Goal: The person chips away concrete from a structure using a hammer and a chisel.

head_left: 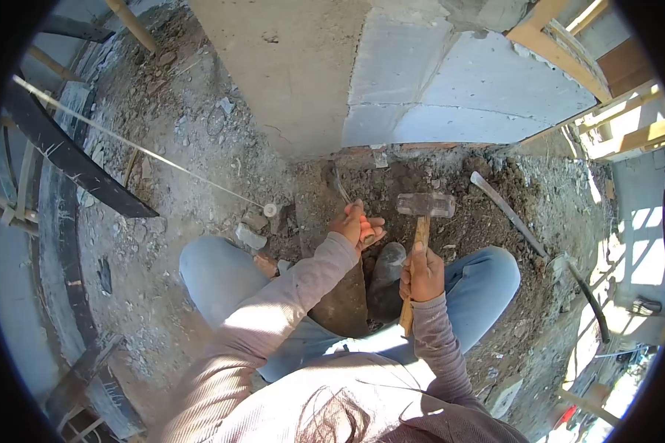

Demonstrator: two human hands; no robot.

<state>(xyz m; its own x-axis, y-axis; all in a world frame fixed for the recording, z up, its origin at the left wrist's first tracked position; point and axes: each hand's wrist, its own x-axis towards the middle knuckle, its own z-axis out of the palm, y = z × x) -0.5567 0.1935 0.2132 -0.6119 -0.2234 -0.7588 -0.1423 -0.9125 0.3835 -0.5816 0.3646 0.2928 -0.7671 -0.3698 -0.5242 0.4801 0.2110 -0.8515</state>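
Observation:
My right hand (423,276) is wrapped round the wooden handle of a hammer (423,232), whose heavy blunt metal head points away from me. To its left, my left hand (357,224) is closed on a metal chisel (340,184). The chisel's slim shaft slants forward and down toward the dug soil (391,173) by the foot of the wall. A dark boot (386,280) shows between my bent knees, just behind the hands.
A plastered wall (288,66) with pale panels rises ahead. Right of the pit lies a long bar (508,214). A taut string (155,156) runs to a small round disc (270,210) on the left. Stones (250,236) lie near my left knee; dark curved boards (81,159) stand farther left.

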